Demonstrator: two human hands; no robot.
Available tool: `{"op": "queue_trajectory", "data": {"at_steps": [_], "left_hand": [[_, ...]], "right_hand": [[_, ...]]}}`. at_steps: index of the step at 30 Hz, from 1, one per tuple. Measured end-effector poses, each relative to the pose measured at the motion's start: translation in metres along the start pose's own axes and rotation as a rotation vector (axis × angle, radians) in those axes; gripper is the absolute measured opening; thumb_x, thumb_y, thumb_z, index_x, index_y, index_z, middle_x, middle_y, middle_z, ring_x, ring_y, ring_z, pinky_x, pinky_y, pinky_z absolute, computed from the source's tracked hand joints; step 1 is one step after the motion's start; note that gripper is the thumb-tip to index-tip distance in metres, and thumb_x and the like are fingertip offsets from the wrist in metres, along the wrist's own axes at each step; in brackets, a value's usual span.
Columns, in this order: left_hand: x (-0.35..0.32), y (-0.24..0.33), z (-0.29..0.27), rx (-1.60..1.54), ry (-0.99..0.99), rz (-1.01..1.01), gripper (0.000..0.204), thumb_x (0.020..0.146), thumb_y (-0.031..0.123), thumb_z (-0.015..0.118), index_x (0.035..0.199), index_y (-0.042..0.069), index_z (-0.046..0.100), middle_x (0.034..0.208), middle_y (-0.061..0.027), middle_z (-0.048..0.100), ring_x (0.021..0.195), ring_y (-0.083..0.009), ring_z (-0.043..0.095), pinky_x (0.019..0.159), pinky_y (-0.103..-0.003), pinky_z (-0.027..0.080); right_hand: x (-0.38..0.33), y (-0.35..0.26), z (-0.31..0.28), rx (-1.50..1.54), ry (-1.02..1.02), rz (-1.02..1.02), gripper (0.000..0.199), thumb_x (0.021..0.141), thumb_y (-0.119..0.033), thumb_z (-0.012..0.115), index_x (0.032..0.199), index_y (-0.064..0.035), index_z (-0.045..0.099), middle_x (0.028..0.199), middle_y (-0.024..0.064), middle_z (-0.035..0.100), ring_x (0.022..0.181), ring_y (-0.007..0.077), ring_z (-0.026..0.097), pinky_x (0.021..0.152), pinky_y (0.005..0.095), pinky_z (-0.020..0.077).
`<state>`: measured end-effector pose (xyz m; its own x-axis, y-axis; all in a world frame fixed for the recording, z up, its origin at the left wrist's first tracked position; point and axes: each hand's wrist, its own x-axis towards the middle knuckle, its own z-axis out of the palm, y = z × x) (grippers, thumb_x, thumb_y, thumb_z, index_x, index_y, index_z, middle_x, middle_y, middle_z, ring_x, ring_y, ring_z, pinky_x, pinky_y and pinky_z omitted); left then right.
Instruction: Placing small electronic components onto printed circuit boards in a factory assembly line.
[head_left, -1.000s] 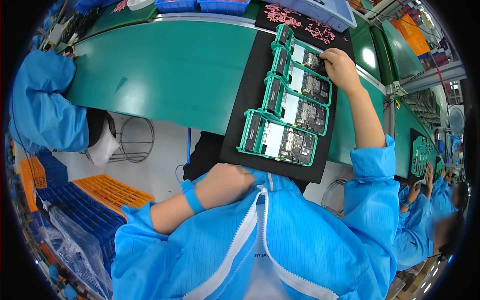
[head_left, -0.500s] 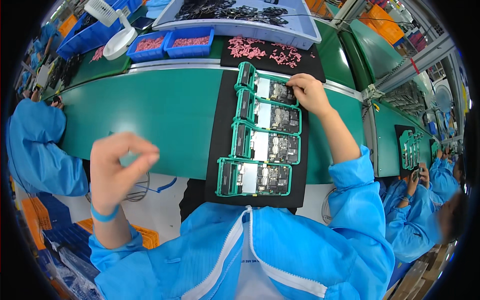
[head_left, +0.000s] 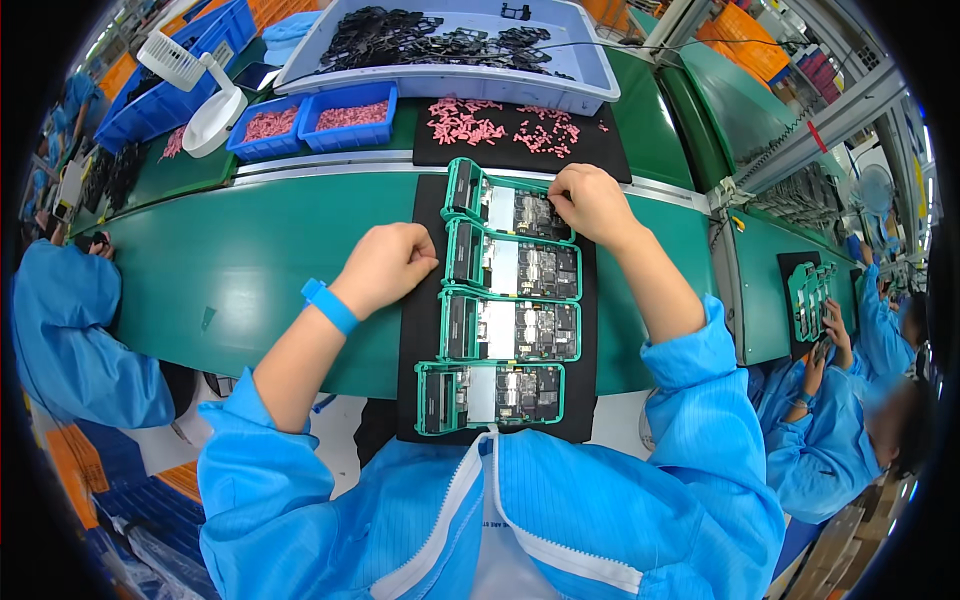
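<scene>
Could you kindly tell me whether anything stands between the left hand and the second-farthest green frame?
Nothing visible does: the left hand is just beside the left end of the second-farthest green frame, over the black mat. Whether it touches the frame, I cannot tell.

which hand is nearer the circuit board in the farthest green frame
Right. The right hand is at the right end of that circuit board; the left hand is farther off, left of the green frame and lower in the view.
</scene>
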<state>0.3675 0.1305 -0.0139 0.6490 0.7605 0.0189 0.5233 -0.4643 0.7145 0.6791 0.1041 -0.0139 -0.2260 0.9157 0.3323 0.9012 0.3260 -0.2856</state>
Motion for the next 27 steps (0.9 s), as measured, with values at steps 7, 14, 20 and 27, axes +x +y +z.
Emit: {"op": "queue_trajectory", "data": {"at_steps": [7,14,20,27], "left_hand": [[0.005,-0.002,0.001,0.100,-0.027,-0.011,0.008,0.074,0.008,0.070,0.075,0.002,0.064,0.073,-0.0115,0.065,0.071,-0.0283,0.063,0.066,-0.040,0.050],[-0.002,0.000,0.007,0.461,0.058,0.208,0.006,0.072,0.006,0.066,0.068,0.003,0.062,0.073,-0.0137,0.062,0.077,-0.0331,0.060,0.073,-0.041,0.049],[-0.001,0.010,0.008,0.742,0.011,0.316,0.003,0.070,0.005,0.061,0.069,0.006,0.063,0.076,-0.0102,0.063,0.079,-0.0272,0.062,0.073,-0.038,0.050],[-0.004,0.018,0.006,0.813,-0.025,0.349,0.005,0.071,0.005,0.060,0.075,0.005,0.063,0.080,-0.0101,0.064,0.083,-0.0270,0.062,0.076,-0.038,0.049]], "right_hand": [[0.007,0.004,0.002,-0.082,-0.071,-0.060,0.001,0.073,-0.004,0.062,0.073,-0.0038,0.063,0.078,0.0108,0.063,0.082,0.0297,0.062,0.074,0.0400,0.0477],[0.008,-0.001,0.008,-0.340,-0.057,-0.235,0.002,0.073,-0.007,0.062,0.074,-0.0063,0.061,0.076,0.0076,0.060,0.078,0.0251,0.060,0.072,0.0374,0.0451],[-0.002,-0.003,0.006,-0.307,-0.008,-0.235,0.001,0.072,-0.006,0.062,0.073,-0.0064,0.063,0.079,0.0059,0.062,0.079,0.0235,0.060,0.074,0.0362,0.0453],[-0.018,-0.008,-0.002,-0.142,0.052,-0.195,0.014,0.073,-0.003,0.063,0.085,-0.0049,0.072,0.092,0.0057,0.067,0.090,0.0228,0.061,0.080,0.0355,0.0463]]}}
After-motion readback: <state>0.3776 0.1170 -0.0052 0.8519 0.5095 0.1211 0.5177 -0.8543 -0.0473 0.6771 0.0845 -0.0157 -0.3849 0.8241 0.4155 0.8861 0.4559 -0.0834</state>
